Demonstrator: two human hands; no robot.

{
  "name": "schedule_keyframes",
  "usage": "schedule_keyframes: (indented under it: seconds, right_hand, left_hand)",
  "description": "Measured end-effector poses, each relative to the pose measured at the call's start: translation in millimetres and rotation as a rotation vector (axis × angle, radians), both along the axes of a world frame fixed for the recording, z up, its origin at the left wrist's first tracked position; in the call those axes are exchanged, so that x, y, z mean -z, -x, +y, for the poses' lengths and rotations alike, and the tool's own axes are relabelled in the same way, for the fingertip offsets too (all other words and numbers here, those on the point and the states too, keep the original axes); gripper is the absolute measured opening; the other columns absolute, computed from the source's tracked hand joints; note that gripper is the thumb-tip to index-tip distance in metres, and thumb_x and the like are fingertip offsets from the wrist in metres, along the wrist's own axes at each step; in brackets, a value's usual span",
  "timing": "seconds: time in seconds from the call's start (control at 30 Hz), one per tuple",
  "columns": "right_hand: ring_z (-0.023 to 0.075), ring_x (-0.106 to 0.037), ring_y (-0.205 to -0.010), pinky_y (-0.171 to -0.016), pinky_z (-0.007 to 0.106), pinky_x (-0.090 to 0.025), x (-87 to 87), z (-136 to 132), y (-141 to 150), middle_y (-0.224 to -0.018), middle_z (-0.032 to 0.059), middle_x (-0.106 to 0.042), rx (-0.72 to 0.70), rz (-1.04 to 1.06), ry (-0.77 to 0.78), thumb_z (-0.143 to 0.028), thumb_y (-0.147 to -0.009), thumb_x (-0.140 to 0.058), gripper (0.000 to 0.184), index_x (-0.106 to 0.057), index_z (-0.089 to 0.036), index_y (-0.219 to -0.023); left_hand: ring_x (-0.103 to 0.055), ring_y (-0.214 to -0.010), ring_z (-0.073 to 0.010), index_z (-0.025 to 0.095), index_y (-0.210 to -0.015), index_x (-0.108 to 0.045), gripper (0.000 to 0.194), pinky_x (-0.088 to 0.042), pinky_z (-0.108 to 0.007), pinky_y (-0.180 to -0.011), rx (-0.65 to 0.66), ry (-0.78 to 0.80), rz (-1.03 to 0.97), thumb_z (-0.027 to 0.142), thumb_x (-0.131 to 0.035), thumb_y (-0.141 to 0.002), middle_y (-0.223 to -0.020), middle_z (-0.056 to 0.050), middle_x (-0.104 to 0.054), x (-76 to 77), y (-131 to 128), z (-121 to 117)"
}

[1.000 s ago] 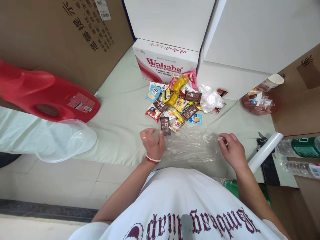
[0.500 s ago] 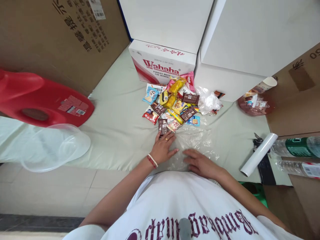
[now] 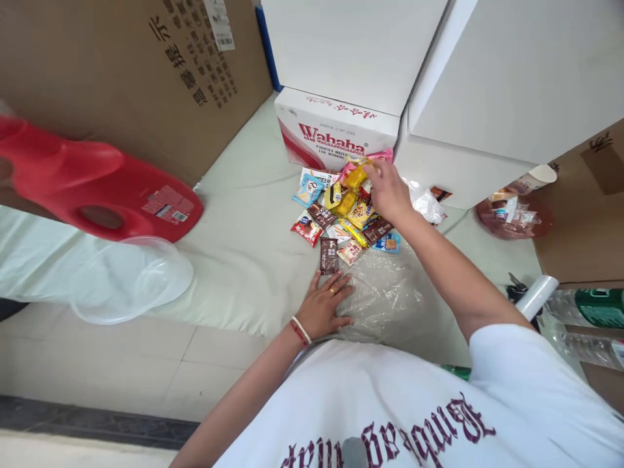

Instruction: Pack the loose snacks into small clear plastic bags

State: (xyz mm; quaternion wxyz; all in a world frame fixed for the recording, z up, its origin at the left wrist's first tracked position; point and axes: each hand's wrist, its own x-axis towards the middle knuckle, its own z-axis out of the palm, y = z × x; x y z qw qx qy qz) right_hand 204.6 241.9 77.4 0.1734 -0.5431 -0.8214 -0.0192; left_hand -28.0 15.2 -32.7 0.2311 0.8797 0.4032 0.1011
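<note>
Three brown packets (image 3: 329, 255) and two yellow-wrapped snacks (image 3: 346, 204) show in the pile before one carton (image 3: 292, 117) reading "Wahaha", "PURIFIED WATER". The right hand (image 3: 390, 194), fingers bent together, touches the upper yellow one and hides part of the pile; a pinch cannot be told. The left hand (image 3: 322, 311) spreads its fingers on clear plastic film (image 3: 390, 292). Two bottles (image 3: 589, 349) lie at right.

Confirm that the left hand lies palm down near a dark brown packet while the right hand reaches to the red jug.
Not to the red jug: the head view shows the right hand at a yellow-wrapped snack in the pile. The left hand does lie palm down near the dark brown packet.
</note>
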Motion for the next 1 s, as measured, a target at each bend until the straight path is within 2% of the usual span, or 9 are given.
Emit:
schedule_keyframes:
  seconds: [0.1, 0.2, 0.3, 0.4, 0.57, 0.67, 0.73, 0.9, 1.0]
  right_hand:
    - [0.0357, -0.046, -0.131, -0.1, 0.053, -0.045, -4.3, 37, 29, -0.147, 0.019, -0.05, -0.072, -0.133, 0.014, -0.018, -0.103, -0.034, 0.04, -0.055, -0.013, -0.136]
    - [0.0355, -0.05, -0.124, -0.097, 0.052, -0.046, -12.9, 37, 28, -0.132, 0.0198, -0.058, -0.024, -0.194, 0.051, -0.015, -0.103, -0.035, 0.034, -0.059, -0.011, -0.127]
    - [0.0331, -0.051, -0.122, -0.095, 0.046, -0.049, -27.3, -17, 10, -0.131, 0.0174, -0.058, 0.022, -0.122, -0.034, -0.016, -0.101, -0.041, 0.033, -0.057, -0.015, -0.13]
    - [0.0297, -0.054, -0.12, -0.096, 0.042, -0.05, -29.1, -105, -12, -0.133, 0.015, -0.058, -0.062, -0.05, -0.06, -0.017, -0.098, -0.047, 0.035, -0.056, -0.018, -0.132]
    - [0.0288, -0.061, -0.106, -0.086, 0.041, -0.054, 29.0, -224, -18, -0.123, 0.0156, -0.064, -0.066, -0.125, 0.199, -0.017, -0.095, -0.053, 0.029, -0.062, -0.02, -0.122]
    - [0.0304, -0.06, -0.111, -0.091, 0.046, -0.055, 58.6, -255, -16, -0.129, 0.0181, -0.06, -0.077, -0.043, 0.323, -0.014, -0.093, -0.055, 0.036, -0.059, -0.018, -0.129]
    - [0.0308, -0.054, -0.124, -0.1, 0.049, -0.052, 61.2, -269, -26, -0.142, 0.0207, -0.05, -0.11, 0.106, 0.302, -0.017, -0.095, -0.055, 0.045, -0.05, -0.017, -0.14]
    - [0.0296, -0.052, -0.125, -0.103, 0.052, -0.05, 55.9, -310, -73, -0.137, 0.0153, -0.057, -0.232, 0.175, 0.404, -0.029, -0.096, -0.061, 0.04, -0.057, -0.024, -0.136]
    - [0.0285, -0.055, -0.122, -0.1, 0.051, -0.051, 67.1, -321, -89, -0.13, 0.0144, -0.063, -0.199, 0.214, 0.427, -0.023, -0.099, -0.054, 0.025, -0.068, -0.024, -0.12]
  left_hand:
    - [-0.031, -0.153, -0.0319, 0.029, -0.148, -0.049, 0.08, 0.005, -0.061, -0.126, -0.004, -0.001, 0.014, 0.067, -0.069, -0.081, -0.161, -0.01, -0.043, -1.6, 0, 0]
    - [-0.03, -0.153, -0.0326, 0.028, -0.149, -0.048, 0.084, 0.004, -0.062, -0.126, 0.002, -0.006, 0.025, 0.069, -0.068, -0.079, -0.162, -0.011, -0.041, -2.1, 0, -1]
    - [-0.03, -0.153, -0.033, 0.027, -0.151, -0.044, 0.086, 0.004, -0.063, -0.126, 0.007, -0.014, 0.019, 0.067, -0.069, -0.079, -0.162, -0.011, -0.041, 0.1, 1, 0]
    - [-0.03, -0.153, -0.0333, 0.027, -0.154, -0.041, 0.089, 0.007, -0.062, -0.125, 0.015, 0.0, -0.004, 0.065, -0.07, -0.079, -0.162, -0.011, -0.04, 3.1, 4, 5]
    - [-0.031, -0.152, -0.0351, 0.025, -0.153, -0.041, 0.086, 0.005, -0.067, -0.123, 0.021, 0.023, 0.016, 0.057, -0.072, -0.079, -0.163, -0.014, -0.039, -2.0, 13, 20]
    - [-0.023, -0.155, -0.0383, 0.022, -0.15, -0.046, 0.076, -0.003, -0.07, -0.122, -0.073, -0.079, 0.028, 0.046, -0.07, -0.082, -0.165, -0.016, -0.034, -12.5, 18, 15]
    - [-0.02, -0.156, -0.0363, 0.024, -0.147, -0.05, 0.065, -0.004, -0.069, -0.123, -0.087, -0.189, -0.011, 0.03, -0.065, -0.084, -0.164, -0.014, -0.036, -19.1, 24, 3]
    - [-0.038, -0.15, -0.0231, 0.024, -0.137, -0.055, 0.067, -0.011, -0.057, -0.128, 0.314, -0.078, -0.142, 0.007, -0.052, -0.073, -0.151, -0.01, -0.055, -18.1, 45, -29]
    - [-0.043, -0.147, -0.0243, 0.023, -0.129, -0.06, 0.051, -0.017, -0.056, -0.127, 0.36, 0.039, -0.121, 0.014, -0.054, -0.079, -0.151, -0.011, -0.055, -10.6, 51, -33]
